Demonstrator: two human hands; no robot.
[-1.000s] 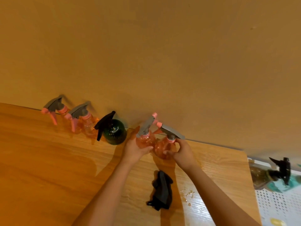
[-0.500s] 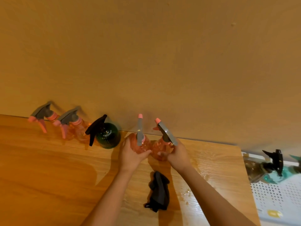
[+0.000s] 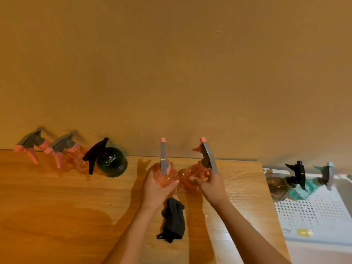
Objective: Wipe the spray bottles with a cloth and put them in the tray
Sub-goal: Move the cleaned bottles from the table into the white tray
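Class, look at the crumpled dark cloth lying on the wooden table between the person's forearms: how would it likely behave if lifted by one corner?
The crumpled dark cloth would probably hang limp, since it lies in soft folds. It looks thin, so likely light. Shiny wet patches mark the wooden table nearby, so it may be damp and cling slightly.

Two bare forearms reach in from below, no sleeves, watch or rings showing. The left hand and right hand are ungloved, with short, plain fingernails.
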